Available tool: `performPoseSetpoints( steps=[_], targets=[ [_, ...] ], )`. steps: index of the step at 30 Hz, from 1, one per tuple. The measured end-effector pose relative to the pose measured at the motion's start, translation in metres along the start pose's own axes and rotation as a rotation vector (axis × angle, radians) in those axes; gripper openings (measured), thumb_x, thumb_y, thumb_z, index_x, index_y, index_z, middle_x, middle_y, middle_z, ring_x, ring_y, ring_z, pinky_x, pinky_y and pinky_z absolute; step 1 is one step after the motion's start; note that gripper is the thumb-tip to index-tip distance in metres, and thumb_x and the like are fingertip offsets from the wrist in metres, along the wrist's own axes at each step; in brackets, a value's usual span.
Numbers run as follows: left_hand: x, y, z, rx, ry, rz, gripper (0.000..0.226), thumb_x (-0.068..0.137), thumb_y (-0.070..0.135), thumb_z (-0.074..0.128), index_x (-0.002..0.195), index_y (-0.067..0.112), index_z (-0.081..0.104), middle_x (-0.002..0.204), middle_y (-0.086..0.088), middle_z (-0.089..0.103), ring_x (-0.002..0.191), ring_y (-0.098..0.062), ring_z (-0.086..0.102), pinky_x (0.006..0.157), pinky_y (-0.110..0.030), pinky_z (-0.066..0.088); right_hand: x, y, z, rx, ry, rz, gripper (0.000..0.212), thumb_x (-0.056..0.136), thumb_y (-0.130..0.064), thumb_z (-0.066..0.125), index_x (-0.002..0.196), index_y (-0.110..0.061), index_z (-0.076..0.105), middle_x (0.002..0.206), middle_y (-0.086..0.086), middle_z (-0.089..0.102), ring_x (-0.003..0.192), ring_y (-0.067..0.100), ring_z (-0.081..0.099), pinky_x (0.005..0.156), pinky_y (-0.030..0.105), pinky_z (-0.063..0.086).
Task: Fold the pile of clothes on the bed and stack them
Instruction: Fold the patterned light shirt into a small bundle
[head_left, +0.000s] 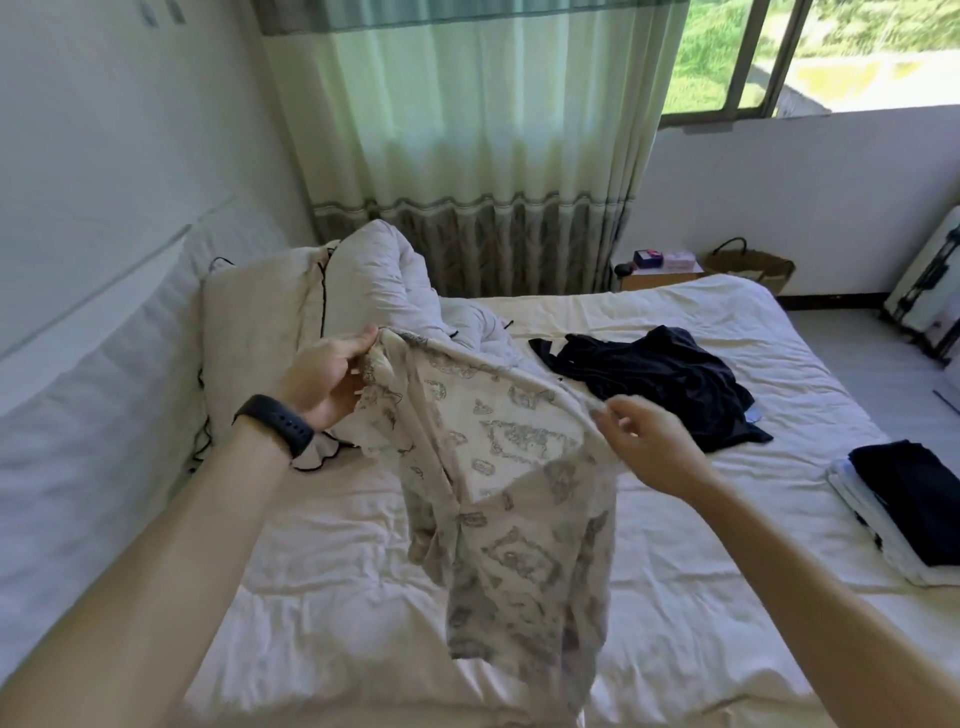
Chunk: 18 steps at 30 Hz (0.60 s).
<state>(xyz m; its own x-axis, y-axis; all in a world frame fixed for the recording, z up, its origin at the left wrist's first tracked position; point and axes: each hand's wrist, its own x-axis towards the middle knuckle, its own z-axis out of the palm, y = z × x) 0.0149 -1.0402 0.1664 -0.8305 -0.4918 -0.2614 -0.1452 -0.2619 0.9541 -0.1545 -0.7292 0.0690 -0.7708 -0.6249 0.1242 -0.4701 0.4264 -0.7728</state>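
Pillows (249, 322) and a bunched duvet (374, 280) sit at the bed's far-left corner. Left hand (327, 379), black wristband (275, 423) on the wrist, grip pinching the top left corner of a pale patterned garment (509, 493) between thumb and fingers. The garment is held up over the middle of the bed (322, 571) and hangs toward the near edge; cannot tell if its lower end touches the sheet. Right hand (644, 441) holds the garment's top right edge, grip curled onto the fabric. Behind that hand a dark garment (660, 379) lies crumpled and unfolded toward the far side. A folded stack (898, 514) sits at the bed's right edge, dark piece on top of white ones. Beyond the far edge stand a bedside table (660, 278) and a basket (753, 265).
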Motion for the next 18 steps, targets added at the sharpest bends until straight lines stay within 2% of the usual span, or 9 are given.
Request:
performPoseSetpoints(
  steps=[2, 3, 5, 8, 11, 14, 16, 18],
  targets=[
    [-0.001, 0.003, -0.004, 0.182, 0.053, 0.085, 0.029, 0.102, 0.032, 0.054, 0.087, 0.013, 0.07, 0.064, 0.0, 0.064, 0.057, -0.012, 0.057, 0.054, -0.023, 0.047, 0.014, -0.006, -0.009, -0.186, 0.187, -0.057, 0.034, 0.101, -0.039, 0.058, 0.076, -0.016, 0.06, 0.069, -0.005, 0.056, 0.073, 0.024, 0.052, 0.062, 0.033, 0.036],
    [-0.001, 0.005, -0.005, 0.265, 0.096, 0.125, 0.028, 0.102, 0.034, 0.055, 0.089, 0.014, 0.07, 0.062, 0.002, 0.064, 0.054, -0.01, 0.058, 0.052, -0.023, 0.048, 0.021, -0.009, -0.013, -0.228, 0.226, -0.049, 0.035, 0.1, -0.045, 0.057, 0.073, -0.023, 0.059, 0.067, -0.008, 0.058, 0.071, 0.021, 0.054, 0.059, 0.035, 0.036],
    [0.001, 0.011, -0.006, 0.381, 0.214, 0.189, 0.028, 0.101, 0.038, 0.057, 0.093, 0.015, 0.072, 0.063, 0.003, 0.064, 0.055, -0.01, 0.059, 0.055, -0.024, 0.049, 0.03, -0.015, -0.017, -0.227, 0.245, -0.012, 0.045, 0.098, -0.054, 0.055, 0.065, -0.024, 0.052, 0.059, -0.007, 0.057, 0.059, 0.017, 0.054, 0.054, 0.035, 0.037],
    [0.002, 0.015, -0.005, 0.332, 0.318, 0.166, 0.026, 0.101, 0.035, 0.058, 0.084, 0.017, 0.07, 0.061, 0.003, 0.062, 0.051, -0.011, 0.058, 0.048, -0.02, 0.047, 0.038, -0.028, -0.013, -0.15, 0.279, 0.008, 0.048, 0.1, -0.052, 0.051, 0.062, -0.024, 0.042, 0.053, -0.007, 0.052, 0.049, 0.014, 0.046, 0.05, 0.035, 0.034],
    [-0.002, 0.009, 0.015, 0.113, 0.26, 0.105, 0.029, 0.102, 0.024, 0.057, 0.076, 0.015, 0.067, 0.058, 0.001, 0.061, 0.047, -0.01, 0.057, 0.043, -0.019, 0.046, 0.044, -0.048, -0.005, 0.024, 0.232, 0.031, 0.04, 0.1, -0.049, 0.054, 0.065, -0.032, 0.046, 0.055, -0.014, 0.055, 0.048, 0.005, 0.043, 0.045, 0.02, 0.032],
    [-0.004, 0.002, 0.044, 0.237, 0.128, 0.132, 0.023, 0.102, 0.026, 0.058, 0.095, 0.01, 0.074, 0.073, -0.007, 0.068, 0.061, -0.017, 0.064, 0.053, -0.024, 0.052, 0.052, -0.08, 0.004, 0.113, 0.104, 0.007, 0.015, 0.093, -0.051, 0.066, 0.09, -0.037, 0.059, 0.067, -0.009, 0.067, 0.053, 0.004, 0.056, 0.045, 0.014, 0.042],
    [-0.005, 0.002, 0.067, 0.273, 0.075, 0.155, 0.025, 0.102, 0.026, 0.058, 0.109, 0.007, 0.073, 0.08, -0.013, 0.07, 0.067, -0.022, 0.066, 0.058, -0.028, 0.056, 0.057, -0.102, 0.009, 0.155, -0.043, -0.035, 0.042, 0.078, -0.069, 0.072, 0.109, -0.044, 0.059, 0.071, -0.01, 0.069, 0.06, -0.001, 0.062, 0.051, 0.014, 0.048],
    [-0.003, 0.003, 0.085, 0.232, 0.039, 0.169, 0.027, 0.101, 0.025, 0.059, 0.111, 0.003, 0.073, 0.09, -0.021, 0.073, 0.069, -0.024, 0.066, 0.058, -0.028, 0.057, 0.062, -0.122, 0.013, 0.093, -0.157, -0.088, 0.068, 0.06, -0.085, 0.074, 0.115, -0.048, 0.058, 0.064, -0.016, 0.064, 0.057, -0.006, 0.059, 0.048, 0.009, 0.041]
  ],
)
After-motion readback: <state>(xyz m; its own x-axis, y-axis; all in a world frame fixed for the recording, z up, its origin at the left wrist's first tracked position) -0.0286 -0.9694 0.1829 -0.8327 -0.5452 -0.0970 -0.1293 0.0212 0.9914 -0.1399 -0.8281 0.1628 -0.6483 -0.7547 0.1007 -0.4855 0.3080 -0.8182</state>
